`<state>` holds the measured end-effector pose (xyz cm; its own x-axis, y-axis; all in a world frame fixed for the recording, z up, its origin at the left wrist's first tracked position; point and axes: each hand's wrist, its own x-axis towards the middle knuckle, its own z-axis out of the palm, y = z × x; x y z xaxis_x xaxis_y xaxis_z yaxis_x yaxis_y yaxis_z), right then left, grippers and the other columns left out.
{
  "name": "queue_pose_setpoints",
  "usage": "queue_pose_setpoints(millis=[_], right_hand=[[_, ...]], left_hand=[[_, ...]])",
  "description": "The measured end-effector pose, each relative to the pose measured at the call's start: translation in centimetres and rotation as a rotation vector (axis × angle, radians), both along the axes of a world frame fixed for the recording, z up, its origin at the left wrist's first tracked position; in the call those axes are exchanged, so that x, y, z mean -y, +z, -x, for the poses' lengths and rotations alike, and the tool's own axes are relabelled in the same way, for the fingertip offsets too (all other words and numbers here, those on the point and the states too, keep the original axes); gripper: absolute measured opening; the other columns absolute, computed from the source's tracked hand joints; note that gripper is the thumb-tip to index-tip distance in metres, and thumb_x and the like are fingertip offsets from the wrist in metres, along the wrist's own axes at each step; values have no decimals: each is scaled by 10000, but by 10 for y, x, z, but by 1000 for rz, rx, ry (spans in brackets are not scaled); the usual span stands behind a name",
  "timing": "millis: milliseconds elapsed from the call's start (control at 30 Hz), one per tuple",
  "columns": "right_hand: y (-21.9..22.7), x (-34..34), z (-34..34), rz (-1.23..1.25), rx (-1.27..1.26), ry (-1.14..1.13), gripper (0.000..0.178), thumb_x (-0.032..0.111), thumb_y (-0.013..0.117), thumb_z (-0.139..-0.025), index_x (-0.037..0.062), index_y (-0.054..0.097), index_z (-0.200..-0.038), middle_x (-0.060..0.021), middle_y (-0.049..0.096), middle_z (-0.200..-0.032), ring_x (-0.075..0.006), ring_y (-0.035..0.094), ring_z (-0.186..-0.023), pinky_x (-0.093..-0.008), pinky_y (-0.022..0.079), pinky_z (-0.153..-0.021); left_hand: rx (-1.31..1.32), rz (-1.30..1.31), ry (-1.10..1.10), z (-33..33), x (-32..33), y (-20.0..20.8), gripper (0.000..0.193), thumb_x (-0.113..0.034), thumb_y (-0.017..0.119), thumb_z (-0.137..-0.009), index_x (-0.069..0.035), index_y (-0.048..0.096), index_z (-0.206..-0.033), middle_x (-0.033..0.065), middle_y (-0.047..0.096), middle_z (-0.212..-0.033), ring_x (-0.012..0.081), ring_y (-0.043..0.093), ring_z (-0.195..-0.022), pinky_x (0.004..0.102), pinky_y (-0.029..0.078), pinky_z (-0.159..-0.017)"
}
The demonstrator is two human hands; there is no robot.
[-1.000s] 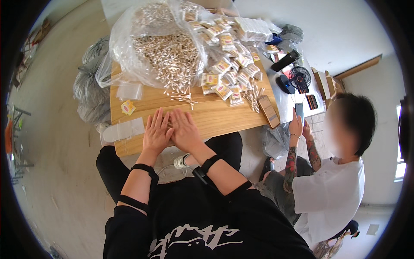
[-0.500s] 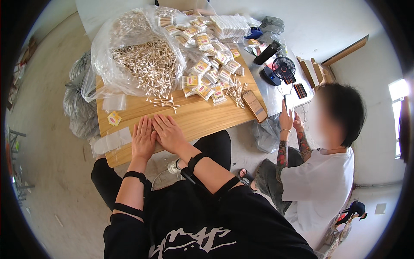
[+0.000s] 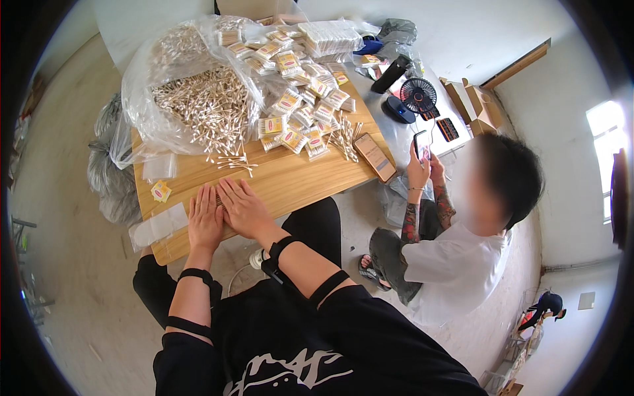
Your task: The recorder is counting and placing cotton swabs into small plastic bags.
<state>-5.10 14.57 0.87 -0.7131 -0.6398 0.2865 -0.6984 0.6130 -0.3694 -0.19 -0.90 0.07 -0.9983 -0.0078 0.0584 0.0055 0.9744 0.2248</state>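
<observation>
My left hand lies on the wooden table near its front edge, fingers stretched out. Beside it, slanting in from the right, my right hand rests with its fingers straight. In the narrow gap between them shows a bit of a row of thin brown sticks, apparently cotton swabs, mostly covered by my hands. Just beyond, several loose cotton swabs spill from a big clear plastic bag full of swabs. Left of my hands are a small yellow-and-white card and clear plastic sleeves.
Packed swab packets are heaped at the back, with loose swabs and a phone to their right. A metal side table holds a fan and black cylinder. A seated person holds another phone.
The view has shifted, moving the table and seated person left in the picture. My hands stay low on the table, with slightly more of the sticks showing between them.
</observation>
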Motion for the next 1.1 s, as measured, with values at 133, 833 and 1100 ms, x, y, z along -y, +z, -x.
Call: queue_pose_setpoints(millis=[133, 833, 1100], right_hand=[[2, 1, 0, -17, -19, -4, 609, 324, 505, -957, 0, 404, -1462, -151, 383, -1542, -288, 296, -1463, -457, 196, -1208], [17, -208, 49, 430, -187, -902, 511, 230, 587, -957, -33, 456, -1376, -246, 532, -1342, -417, 468, -1281, -491, 351, -1100], [-14, -330, 69, 651, 134, -1185, 576, 363, 367, -1047, -76, 391, -1418, -273, 433, -1448, -401, 387, -1369, -430, 301, -1140]], left_hand=[[9, -11, -2, 0, 2, 1, 557, -282, 414, -1015, -68, 326, -1522, 94, 277, -1602, 250, 243, -1487, 456, 189, -1215], [-32, 53, -22, -5, 7, -4, 579, -255, 440, -993, -57, 309, -1522, 110, 284, -1595, 275, 272, -1471, 466, 210, -1211], [-48, 46, -21, -2, 3, -2, 581, -237, 449, -986, -64, 311, -1523, 98, 294, -1592, 279, 280, -1466, 468, 216, -1209]])
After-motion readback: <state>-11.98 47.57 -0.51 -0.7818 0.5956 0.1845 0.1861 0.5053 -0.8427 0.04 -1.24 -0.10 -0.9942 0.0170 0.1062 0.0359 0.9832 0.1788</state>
